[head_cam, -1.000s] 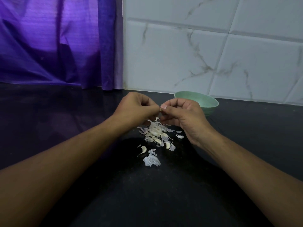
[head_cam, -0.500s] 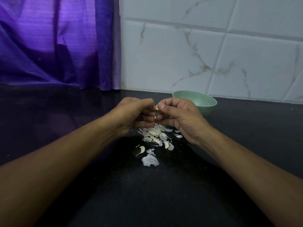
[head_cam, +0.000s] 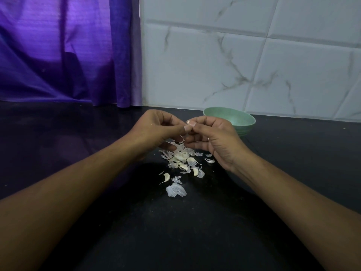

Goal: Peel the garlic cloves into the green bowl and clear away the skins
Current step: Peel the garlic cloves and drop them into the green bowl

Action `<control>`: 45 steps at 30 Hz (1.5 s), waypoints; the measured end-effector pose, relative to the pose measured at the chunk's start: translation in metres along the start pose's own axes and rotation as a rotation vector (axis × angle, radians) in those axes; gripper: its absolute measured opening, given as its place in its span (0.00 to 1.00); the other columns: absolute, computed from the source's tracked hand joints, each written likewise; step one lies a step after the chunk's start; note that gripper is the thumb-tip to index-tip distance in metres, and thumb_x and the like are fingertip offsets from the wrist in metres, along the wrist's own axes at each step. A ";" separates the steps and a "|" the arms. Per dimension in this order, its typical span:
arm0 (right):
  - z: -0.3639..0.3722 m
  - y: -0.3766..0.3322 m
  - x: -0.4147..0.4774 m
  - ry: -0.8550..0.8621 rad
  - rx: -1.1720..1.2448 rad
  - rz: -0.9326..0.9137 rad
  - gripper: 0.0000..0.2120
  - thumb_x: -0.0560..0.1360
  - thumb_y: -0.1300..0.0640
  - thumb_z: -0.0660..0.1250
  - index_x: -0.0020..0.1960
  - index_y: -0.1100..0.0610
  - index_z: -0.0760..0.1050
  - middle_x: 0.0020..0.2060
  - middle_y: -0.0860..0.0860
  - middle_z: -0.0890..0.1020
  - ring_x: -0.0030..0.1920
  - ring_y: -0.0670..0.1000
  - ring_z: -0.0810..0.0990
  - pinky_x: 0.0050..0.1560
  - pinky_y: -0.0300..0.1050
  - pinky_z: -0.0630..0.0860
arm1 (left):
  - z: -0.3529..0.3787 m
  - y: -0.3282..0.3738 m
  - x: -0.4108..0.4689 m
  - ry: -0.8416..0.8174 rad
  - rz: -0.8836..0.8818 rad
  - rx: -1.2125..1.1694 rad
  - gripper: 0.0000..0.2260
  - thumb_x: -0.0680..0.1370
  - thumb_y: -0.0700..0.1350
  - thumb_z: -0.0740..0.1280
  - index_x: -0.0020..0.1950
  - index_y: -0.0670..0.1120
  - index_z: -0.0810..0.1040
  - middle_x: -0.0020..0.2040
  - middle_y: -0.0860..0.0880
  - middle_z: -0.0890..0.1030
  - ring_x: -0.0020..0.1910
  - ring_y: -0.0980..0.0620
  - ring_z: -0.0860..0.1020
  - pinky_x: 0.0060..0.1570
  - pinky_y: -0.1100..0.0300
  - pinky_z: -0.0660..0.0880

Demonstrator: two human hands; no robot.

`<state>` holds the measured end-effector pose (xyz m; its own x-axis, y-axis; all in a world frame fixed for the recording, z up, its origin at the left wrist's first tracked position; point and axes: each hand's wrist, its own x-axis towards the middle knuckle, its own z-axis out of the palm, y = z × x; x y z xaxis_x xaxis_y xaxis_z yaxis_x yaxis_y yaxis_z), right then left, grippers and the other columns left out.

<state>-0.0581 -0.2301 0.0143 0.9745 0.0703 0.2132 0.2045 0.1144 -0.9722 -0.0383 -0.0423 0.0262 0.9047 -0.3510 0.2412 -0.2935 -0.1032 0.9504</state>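
My left hand (head_cam: pixel 156 130) and my right hand (head_cam: pixel 213 137) meet fingertip to fingertip above the counter, both pinching a small garlic clove (head_cam: pixel 188 127) that is mostly hidden between the thumbs and fingers. Directly below them lies a pile of white garlic skins and cloves (head_cam: pixel 181 159) on the black counter. One loose clove (head_cam: pixel 166 177) and a large piece of skin (head_cam: pixel 175 190) lie a little nearer to me. The green bowl (head_cam: pixel 240 119) stands behind my right hand, near the wall; what it holds is hidden.
The black counter (head_cam: pixel 175 231) stretches toward me between my forearms. A white marbled tile wall (head_cam: pixel 254 65) rises behind the bowl. A purple curtain (head_cam: pixel 68 51) hangs at the back left, down to the counter.
Both hands stay together over the pile, with fingers shifting slightly on the clove. The hands rose a little from half a second ago. The pile has not moved.
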 end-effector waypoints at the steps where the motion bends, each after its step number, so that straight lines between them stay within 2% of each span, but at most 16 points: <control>1: 0.000 0.000 0.000 -0.007 -0.006 0.000 0.08 0.79 0.62 0.72 0.54 0.66 0.82 0.42 0.58 0.86 0.40 0.53 0.84 0.42 0.47 0.84 | 0.000 0.000 0.000 0.001 0.005 0.005 0.09 0.76 0.43 0.77 0.51 0.37 0.85 0.42 0.41 0.86 0.41 0.50 0.83 0.40 0.52 0.83; 9: -0.002 0.000 0.002 -0.021 0.018 0.042 0.14 0.79 0.61 0.71 0.59 0.71 0.79 0.40 0.58 0.83 0.38 0.53 0.84 0.41 0.46 0.84 | -0.002 0.001 0.001 -0.023 0.019 0.044 0.08 0.80 0.41 0.72 0.53 0.35 0.82 0.40 0.44 0.85 0.39 0.51 0.83 0.36 0.57 0.83; 13: -0.002 0.001 0.001 -0.054 0.003 0.040 0.12 0.79 0.60 0.71 0.57 0.68 0.82 0.41 0.56 0.83 0.38 0.52 0.84 0.42 0.47 0.84 | 0.000 -0.003 0.001 0.021 0.085 0.170 0.06 0.81 0.43 0.71 0.51 0.39 0.83 0.43 0.40 0.85 0.41 0.47 0.84 0.38 0.51 0.84; 18: -0.001 0.001 0.000 -0.073 0.004 0.018 0.12 0.77 0.63 0.73 0.58 0.67 0.81 0.42 0.57 0.86 0.39 0.52 0.85 0.44 0.48 0.85 | -0.001 -0.007 0.003 0.102 0.179 0.328 0.06 0.80 0.45 0.70 0.46 0.46 0.83 0.39 0.47 0.85 0.42 0.45 0.86 0.38 0.43 0.85; 23: -0.001 0.002 0.000 -0.055 -0.004 0.014 0.09 0.79 0.64 0.70 0.57 0.67 0.81 0.43 0.58 0.85 0.39 0.53 0.85 0.43 0.47 0.85 | -0.003 -0.009 0.005 0.124 0.222 0.443 0.06 0.80 0.47 0.70 0.45 0.47 0.82 0.38 0.48 0.84 0.41 0.44 0.85 0.39 0.42 0.84; 26: -0.001 0.001 0.000 -0.047 -0.004 0.008 0.09 0.79 0.63 0.70 0.58 0.67 0.81 0.44 0.59 0.86 0.39 0.53 0.85 0.43 0.48 0.85 | -0.006 -0.011 0.007 0.137 0.220 0.516 0.06 0.80 0.46 0.69 0.45 0.48 0.82 0.36 0.49 0.84 0.39 0.48 0.85 0.42 0.43 0.83; 29: -0.001 0.000 0.000 -0.014 -0.018 -0.003 0.09 0.79 0.64 0.71 0.57 0.67 0.81 0.44 0.59 0.86 0.39 0.53 0.85 0.43 0.48 0.85 | -0.005 -0.010 0.005 0.091 0.222 0.490 0.08 0.82 0.45 0.67 0.46 0.48 0.84 0.38 0.49 0.85 0.38 0.52 0.85 0.42 0.43 0.84; 33: -0.001 0.002 -0.001 0.005 -0.086 -0.041 0.07 0.79 0.64 0.71 0.55 0.67 0.80 0.43 0.60 0.86 0.38 0.54 0.85 0.44 0.49 0.86 | -0.002 -0.007 0.004 0.091 0.236 0.438 0.12 0.84 0.50 0.66 0.46 0.46 0.85 0.39 0.46 0.85 0.38 0.49 0.85 0.37 0.42 0.83; 35: 0.000 0.002 -0.001 0.011 -0.128 -0.059 0.06 0.78 0.64 0.72 0.54 0.66 0.81 0.42 0.59 0.86 0.38 0.54 0.85 0.45 0.51 0.86 | -0.003 -0.007 0.004 0.115 0.248 0.439 0.10 0.82 0.51 0.69 0.46 0.47 0.85 0.38 0.47 0.85 0.37 0.47 0.86 0.34 0.44 0.84; 40: 0.000 0.001 -0.002 0.009 -0.147 -0.070 0.06 0.77 0.65 0.73 0.52 0.66 0.81 0.40 0.58 0.85 0.39 0.54 0.86 0.46 0.51 0.86 | -0.004 -0.007 0.006 0.136 0.243 0.379 0.04 0.80 0.47 0.74 0.46 0.48 0.84 0.37 0.51 0.84 0.37 0.51 0.86 0.33 0.46 0.85; 45: 0.001 0.001 -0.002 0.015 -0.122 -0.079 0.08 0.75 0.68 0.74 0.54 0.67 0.81 0.38 0.59 0.85 0.39 0.54 0.85 0.44 0.49 0.86 | -0.004 -0.007 0.007 0.101 0.148 0.237 0.04 0.79 0.45 0.74 0.48 0.45 0.83 0.38 0.47 0.85 0.39 0.48 0.86 0.36 0.48 0.85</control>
<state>-0.0601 -0.2291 0.0135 0.9560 0.0511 0.2888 0.2893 -0.0021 -0.9572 -0.0290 -0.0402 0.0223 0.8695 -0.2849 0.4034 -0.4776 -0.2768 0.8338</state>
